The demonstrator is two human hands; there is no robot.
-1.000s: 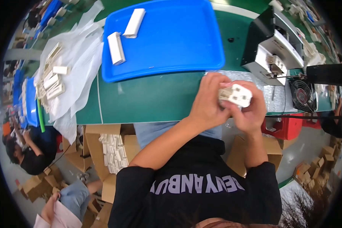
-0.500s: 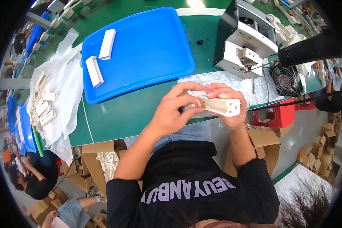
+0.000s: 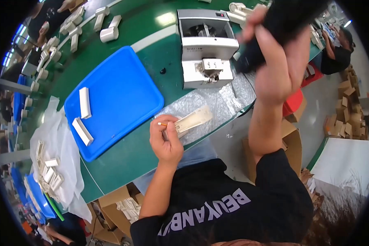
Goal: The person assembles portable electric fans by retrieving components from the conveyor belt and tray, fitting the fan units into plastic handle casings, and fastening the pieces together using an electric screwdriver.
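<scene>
My left hand [image 3: 167, 139] is closed around one end of a white elongated housing [image 3: 195, 119], above the bubble wrap near the table's front edge. The housing's hollow side faces up, and a small orange and white piece [image 3: 165, 124] shows at my fingers. Raised at the upper right, my right hand [image 3: 281, 61] has its fingers round a dark object [image 3: 270, 37], partly blurred; its contact with the palm is hidden. Two white housings [image 3: 85, 103] lie in the blue tray [image 3: 123, 94], left of my hands.
A silver and black machine [image 3: 207, 45] stands behind the bubble wrap [image 3: 229, 96]. White parts [image 3: 49, 172] lie on a plastic sheet [image 3: 65, 143] at the left. Cardboard boxes [image 3: 106, 201] stand below the table. Co-workers [image 3: 336, 53] sit at the far right and left.
The view has swung to the right. My right hand has let go of the white housing and moved up to the dark object. My left hand still holds the housing, now with its hollow side up.
</scene>
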